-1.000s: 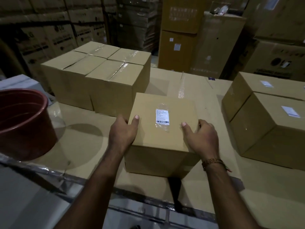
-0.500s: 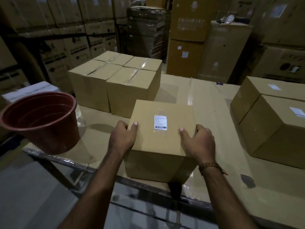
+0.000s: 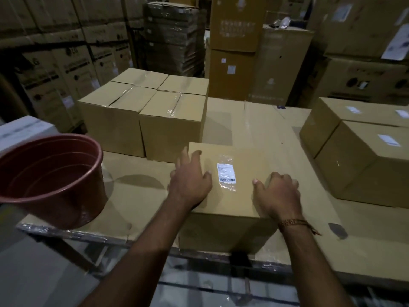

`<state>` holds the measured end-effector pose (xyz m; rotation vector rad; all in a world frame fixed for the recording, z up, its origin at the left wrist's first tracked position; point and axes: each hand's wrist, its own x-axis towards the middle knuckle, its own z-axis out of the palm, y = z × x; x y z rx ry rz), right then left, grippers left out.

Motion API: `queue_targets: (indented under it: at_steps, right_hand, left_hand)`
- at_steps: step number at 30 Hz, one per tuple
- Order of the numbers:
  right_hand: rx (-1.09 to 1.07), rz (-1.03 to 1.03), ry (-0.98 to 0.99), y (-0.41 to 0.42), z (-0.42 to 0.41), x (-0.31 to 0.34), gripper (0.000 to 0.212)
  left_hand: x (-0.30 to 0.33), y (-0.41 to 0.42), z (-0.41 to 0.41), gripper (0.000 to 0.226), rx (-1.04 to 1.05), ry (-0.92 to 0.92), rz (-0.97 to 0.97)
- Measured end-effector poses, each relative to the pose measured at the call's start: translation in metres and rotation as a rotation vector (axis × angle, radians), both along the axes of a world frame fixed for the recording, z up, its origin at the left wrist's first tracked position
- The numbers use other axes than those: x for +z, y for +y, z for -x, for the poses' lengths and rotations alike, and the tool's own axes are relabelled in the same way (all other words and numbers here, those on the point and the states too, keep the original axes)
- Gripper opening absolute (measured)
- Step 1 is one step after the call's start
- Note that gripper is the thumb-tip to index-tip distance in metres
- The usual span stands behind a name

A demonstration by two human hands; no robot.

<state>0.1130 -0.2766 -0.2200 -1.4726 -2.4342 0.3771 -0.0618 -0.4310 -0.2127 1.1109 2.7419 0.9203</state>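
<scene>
Steadying the labelled box (image 3: pixel 241 157), left hand (image 3: pixel 190 182) spread flat on top, right hand (image 3: pixel 277 193) gripping its three o'clock edge; lifting likely needs both sides gripped.

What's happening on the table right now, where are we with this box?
A person has both hands on a cardboard box with a barcode label, which sits at the near edge of the table. The left hand lies spread on its top by the left edge, and the right hand curls over the right edge. A red bucket stands to the left, with four sealed boxes behind.
</scene>
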Motion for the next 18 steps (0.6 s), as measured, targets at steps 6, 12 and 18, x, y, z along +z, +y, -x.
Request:
queue_targets:
  at_steps: [6, 12, 18]
  right_hand:
    - [0.228, -0.031, 0.218, 0.003, 0.045, 0.014, 0.048]
    - [0.290, -0.134, 0.063, 0.002, 0.081, 0.006, 0.024]
    - [0.260, -0.197, 0.241, 0.003, 0.083, -0.008, 0.020]
  left_hand:
    - [-0.009, 0.018, 0.004, 0.083, -0.165, 0.029, 0.167]
    - [-0.014, 0.013, 0.007, 0.089, -0.171, 0.074, 0.205]
    - [-0.021, 0.017, 0.007, 0.091, -0.165, 0.098, 0.196]
